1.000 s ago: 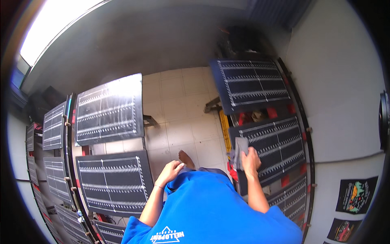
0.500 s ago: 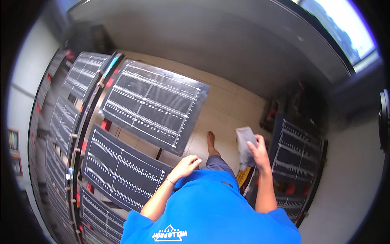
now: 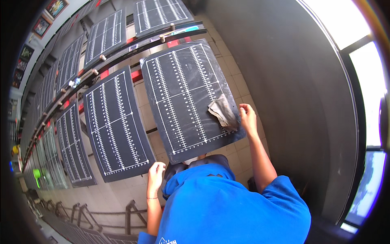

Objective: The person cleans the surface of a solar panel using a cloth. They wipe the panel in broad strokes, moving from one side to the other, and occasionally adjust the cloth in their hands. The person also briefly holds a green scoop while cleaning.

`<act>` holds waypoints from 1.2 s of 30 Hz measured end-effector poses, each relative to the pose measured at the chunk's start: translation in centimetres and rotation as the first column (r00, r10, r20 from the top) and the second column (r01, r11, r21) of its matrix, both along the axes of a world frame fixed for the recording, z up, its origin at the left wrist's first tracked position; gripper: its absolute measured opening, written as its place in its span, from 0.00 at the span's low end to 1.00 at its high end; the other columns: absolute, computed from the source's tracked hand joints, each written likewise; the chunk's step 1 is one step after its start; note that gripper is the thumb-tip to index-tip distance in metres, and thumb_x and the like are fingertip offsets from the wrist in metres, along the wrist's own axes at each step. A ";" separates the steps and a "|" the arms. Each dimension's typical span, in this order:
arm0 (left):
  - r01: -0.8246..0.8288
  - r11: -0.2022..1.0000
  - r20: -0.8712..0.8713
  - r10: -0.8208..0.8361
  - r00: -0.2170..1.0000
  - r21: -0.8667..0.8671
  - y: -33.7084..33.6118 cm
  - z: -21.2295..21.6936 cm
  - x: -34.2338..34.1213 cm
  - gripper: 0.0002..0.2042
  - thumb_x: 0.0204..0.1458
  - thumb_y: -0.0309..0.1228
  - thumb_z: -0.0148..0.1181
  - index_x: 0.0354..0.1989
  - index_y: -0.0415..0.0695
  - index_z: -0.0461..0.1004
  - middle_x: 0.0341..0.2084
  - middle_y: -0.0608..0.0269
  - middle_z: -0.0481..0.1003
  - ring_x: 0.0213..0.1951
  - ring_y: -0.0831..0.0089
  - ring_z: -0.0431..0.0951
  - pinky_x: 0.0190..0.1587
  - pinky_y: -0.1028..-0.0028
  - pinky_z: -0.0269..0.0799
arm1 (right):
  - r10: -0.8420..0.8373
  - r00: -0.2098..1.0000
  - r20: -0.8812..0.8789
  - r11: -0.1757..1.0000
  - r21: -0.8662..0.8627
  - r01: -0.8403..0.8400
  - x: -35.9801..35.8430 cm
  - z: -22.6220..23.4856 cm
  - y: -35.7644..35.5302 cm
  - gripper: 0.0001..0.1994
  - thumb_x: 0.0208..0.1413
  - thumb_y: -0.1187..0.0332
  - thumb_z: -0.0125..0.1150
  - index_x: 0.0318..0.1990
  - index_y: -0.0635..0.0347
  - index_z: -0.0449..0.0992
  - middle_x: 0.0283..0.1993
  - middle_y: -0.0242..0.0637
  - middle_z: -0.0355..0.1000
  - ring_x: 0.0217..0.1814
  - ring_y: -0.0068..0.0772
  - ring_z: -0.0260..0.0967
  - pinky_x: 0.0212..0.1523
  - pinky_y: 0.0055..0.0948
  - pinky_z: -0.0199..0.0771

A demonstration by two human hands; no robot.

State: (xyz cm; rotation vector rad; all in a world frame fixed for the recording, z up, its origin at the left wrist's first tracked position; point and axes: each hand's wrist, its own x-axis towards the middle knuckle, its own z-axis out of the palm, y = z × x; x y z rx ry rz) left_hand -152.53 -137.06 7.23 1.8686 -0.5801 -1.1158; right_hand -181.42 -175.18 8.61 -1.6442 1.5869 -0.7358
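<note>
From the head view, my right hand (image 3: 248,120) now presses a crumpled grey cloth (image 3: 222,112) against the black flat printing pallet with white ruler lines (image 3: 183,89), near its lower right corner, fingers grasping the cloth; a second ago I held it in the air, so wiping has begun. My left hand (image 3: 155,175) hangs loosely curled, holding nothing.

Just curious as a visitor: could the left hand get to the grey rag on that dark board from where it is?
Probably yes: the left hand hangs free below the board, with nothing between it and the rag, which the right hand already holds.
</note>
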 end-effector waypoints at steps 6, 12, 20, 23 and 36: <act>-0.146 0.988 -0.086 0.142 0.986 -0.054 1.5 -1.2 -5.2 0.10 0.66 0.34 0.55 0.40 0.38 0.76 0.31 0.67 0.76 0.33 0.80 0.73 0.38 0.77 0.71 | 0.273 0.806 -0.526 0.863 -0.235 -0.446 4.5 0.2 2.6 0.16 0.55 0.58 0.69 0.46 0.57 0.77 0.42 0.38 0.76 0.42 0.44 0.76 0.45 0.42 0.76; -0.030 1.000 0.012 0.030 0.999 0.009 1.2 0.7 -3.8 0.11 0.67 0.34 0.52 0.40 0.38 0.75 0.34 0.65 0.77 0.38 0.75 0.77 0.44 0.74 0.73 | 0.251 0.937 -0.243 0.937 -0.183 -0.298 4.0 0.0 1.3 0.10 0.60 0.63 0.62 0.41 0.62 0.79 0.36 0.42 0.75 0.38 0.41 0.75 0.41 0.41 0.74; -0.019 0.969 -0.174 -0.025 0.984 -0.246 -2.9 2.3 -2.9 0.11 0.68 0.35 0.52 0.44 0.40 0.76 0.40 0.64 0.78 0.42 0.77 0.76 0.49 0.73 0.73 | 0.295 0.831 0.472 0.878 0.209 -0.430 3.9 7.9 3.1 0.12 0.69 0.60 0.56 0.43 0.57 0.79 0.36 0.22 0.75 0.37 0.11 0.70 0.37 0.22 0.72; 0.132 0.934 -0.201 -0.207 0.957 -0.333 -8.6 4.0 -4.2 0.12 0.67 0.32 0.53 0.54 0.42 0.71 0.50 0.61 0.76 0.50 0.73 0.75 0.54 0.70 0.72 | 0.315 0.814 0.488 0.874 0.186 -0.449 4.3 7.3 4.1 0.11 0.69 0.61 0.56 0.45 0.56 0.79 0.36 0.21 0.75 0.38 0.11 0.69 0.40 0.19 0.68; -0.027 0.957 -0.353 -0.080 0.932 -0.287 -18.9 2.5 -9.4 0.17 0.66 0.36 0.55 0.55 0.35 0.72 0.42 0.64 0.76 0.46 0.78 0.73 0.49 0.73 0.70 | 0.192 0.777 0.600 0.632 0.530 -0.565 5.4 7.1 5.9 0.08 0.68 0.63 0.56 0.43 0.55 0.78 0.37 0.24 0.76 0.36 0.14 0.71 0.38 0.21 0.73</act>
